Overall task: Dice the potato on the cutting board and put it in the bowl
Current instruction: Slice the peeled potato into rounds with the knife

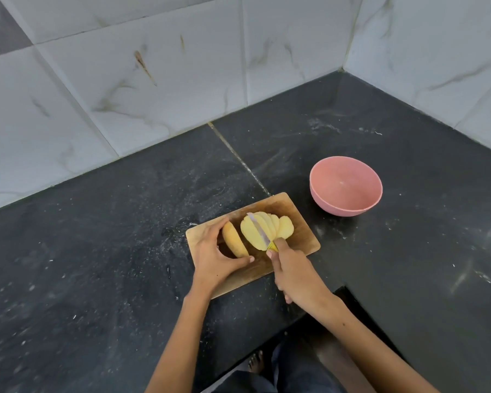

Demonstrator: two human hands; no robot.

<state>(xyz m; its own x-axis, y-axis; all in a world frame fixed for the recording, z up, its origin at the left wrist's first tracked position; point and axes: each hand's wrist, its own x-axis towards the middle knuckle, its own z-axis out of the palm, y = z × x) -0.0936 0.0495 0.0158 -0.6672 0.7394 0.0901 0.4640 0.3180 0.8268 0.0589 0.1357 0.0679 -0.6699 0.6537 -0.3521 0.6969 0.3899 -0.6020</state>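
Resting on a wooden cutting board, the potato is seen already cut into a fan of slices that lean one against another, with one unsliced end piece lying apart on the left side of the board. That end piece is gripped by the left hand, fingers curled over its far side and thumb stretched along its near edge. A yellow-handled knife is held tight in the right hand, fingers wrapped round the handle, and the blade is laid across the leftmost slice. Beyond the board's far right corner, a pink bowl is set upright on the dark stone counter, close to the board but not touching. White marbled tiles are seen behind.
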